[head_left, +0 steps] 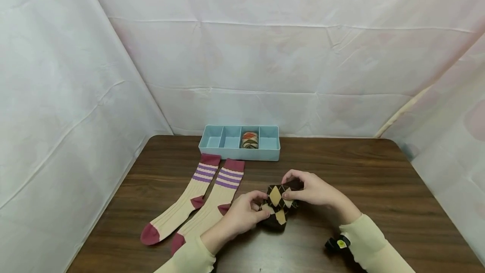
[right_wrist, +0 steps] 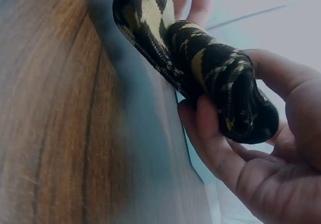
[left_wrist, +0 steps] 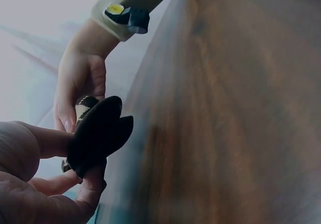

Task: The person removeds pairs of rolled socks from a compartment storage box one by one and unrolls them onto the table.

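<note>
Both hands hold a dark brown argyle sock with tan diamonds above the front middle of the table. My left hand pinches its left end between thumb and fingers; the left wrist view shows dark, layered cloth there. At the other side my right hand grips a rolled part, thumb on one face and fingers on the other. In the right wrist view the coiled roll sits between the thumb and fingers of the right hand. Whether one sock or a pair is in the bundle, I cannot tell.
To the left, two cream socks with maroon toes and purple stripes lie flat on the wooden table. Behind them stands a light blue divided box, a rolled patterned sock in its third compartment from the left. White cloth hangs around the table.
</note>
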`<state>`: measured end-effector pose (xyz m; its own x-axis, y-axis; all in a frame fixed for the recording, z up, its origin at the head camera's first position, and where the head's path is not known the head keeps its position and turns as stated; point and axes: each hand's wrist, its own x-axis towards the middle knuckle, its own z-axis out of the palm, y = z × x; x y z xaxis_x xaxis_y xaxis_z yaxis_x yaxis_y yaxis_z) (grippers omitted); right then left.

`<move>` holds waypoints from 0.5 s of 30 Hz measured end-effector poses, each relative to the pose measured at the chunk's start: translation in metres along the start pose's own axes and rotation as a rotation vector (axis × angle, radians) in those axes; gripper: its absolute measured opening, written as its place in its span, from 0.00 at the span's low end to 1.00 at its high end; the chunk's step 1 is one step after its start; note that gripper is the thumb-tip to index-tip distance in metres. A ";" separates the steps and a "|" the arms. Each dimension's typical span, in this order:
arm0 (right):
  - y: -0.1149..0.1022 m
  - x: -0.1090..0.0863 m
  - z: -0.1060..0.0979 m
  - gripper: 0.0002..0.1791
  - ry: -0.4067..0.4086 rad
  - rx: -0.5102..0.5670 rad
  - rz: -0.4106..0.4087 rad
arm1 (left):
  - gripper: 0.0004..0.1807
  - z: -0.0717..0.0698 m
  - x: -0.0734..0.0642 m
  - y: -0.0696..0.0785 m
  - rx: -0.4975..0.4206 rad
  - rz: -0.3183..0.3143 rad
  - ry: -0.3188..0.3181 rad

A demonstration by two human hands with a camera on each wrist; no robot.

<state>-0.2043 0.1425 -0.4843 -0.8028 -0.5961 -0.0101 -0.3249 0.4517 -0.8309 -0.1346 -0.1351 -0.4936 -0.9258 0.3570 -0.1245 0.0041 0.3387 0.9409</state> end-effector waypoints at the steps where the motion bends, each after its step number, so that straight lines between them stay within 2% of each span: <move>1: 0.000 -0.001 0.001 0.18 0.004 -0.012 -0.003 | 0.22 0.001 -0.002 -0.001 0.006 -0.001 0.000; 7: 0.008 -0.002 0.004 0.15 0.025 -0.062 -0.041 | 0.20 0.003 -0.004 -0.008 0.083 0.006 -0.010; 15: 0.015 -0.001 0.004 0.07 0.044 -0.125 -0.118 | 0.16 0.002 0.000 -0.013 0.218 0.068 -0.007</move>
<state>-0.2061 0.1471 -0.4990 -0.7756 -0.6215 0.1104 -0.4759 0.4607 -0.7492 -0.1333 -0.1376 -0.5066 -0.9181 0.3908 -0.0658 0.1487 0.4936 0.8569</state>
